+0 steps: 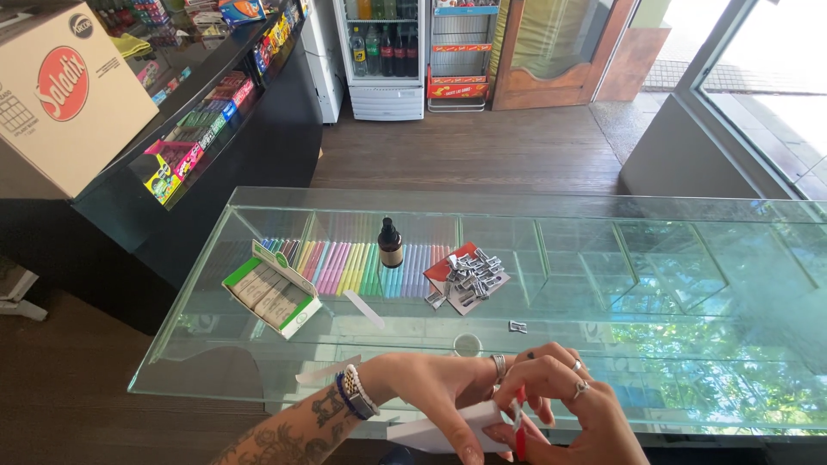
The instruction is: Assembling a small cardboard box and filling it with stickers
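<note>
Both hands are working at the glass tabletop's (pixel 603 215) near edge: the left hand (pixel 452 392) is gripping a white folded card (pixel 431 433), the right hand (pixel 568 400) pinching a thin red stick (pixel 520 437) against it.

A long glass counter (pixel 603 207) carries an open green-and-white box (pixel 271 294) at the left, a white strip (pixel 364 309) just beside it, a dark dropper bottle (pixel 390 244) standing upright, a pile of metal clips (pixel 469 275) on a red card, and one stray clip (pixel 517 326).

One dropper bottle (pixel 390 244), two hands (pixel 457 400), one open box (pixel 272 291)
</note>
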